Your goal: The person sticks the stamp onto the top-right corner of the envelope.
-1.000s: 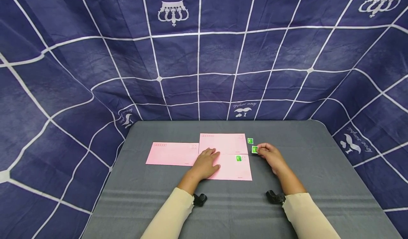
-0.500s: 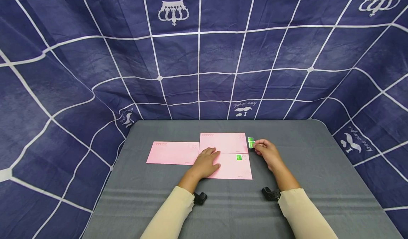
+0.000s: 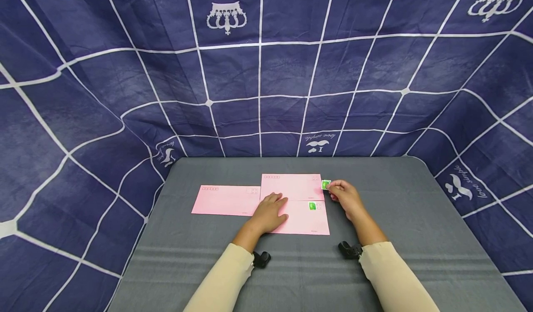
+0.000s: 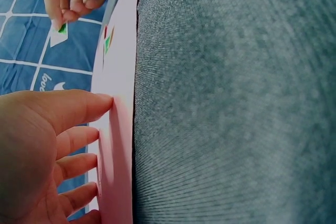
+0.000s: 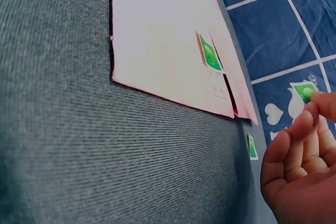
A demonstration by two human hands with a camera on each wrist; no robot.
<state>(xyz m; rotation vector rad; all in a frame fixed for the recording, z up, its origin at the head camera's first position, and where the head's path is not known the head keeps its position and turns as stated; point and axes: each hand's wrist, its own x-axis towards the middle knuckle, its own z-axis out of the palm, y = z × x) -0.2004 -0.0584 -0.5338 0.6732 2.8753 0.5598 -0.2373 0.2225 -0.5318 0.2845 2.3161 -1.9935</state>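
Blue gridded cloth [image 3: 287, 69] beyond both hands; grey desk [image 3: 304, 275] beneath them. Three pink envelopes: left envelope [image 3: 225, 200] to the left hand's left, far envelope [image 3: 293, 186] ahead of it, near envelope [image 3: 304, 222] partly under it. Left hand [image 3: 268, 214]: fingers spread, touching envelopes, nothing gripped. Right hand [image 3: 348, 199]: thumb and finger pinching a green stamp [image 3: 325, 184], raised by the far envelope's right edge. I note a second stamp [image 3: 312, 206] on the near envelope, between the hands; a third stamp [image 5: 253, 148] on the desk near the right hand.
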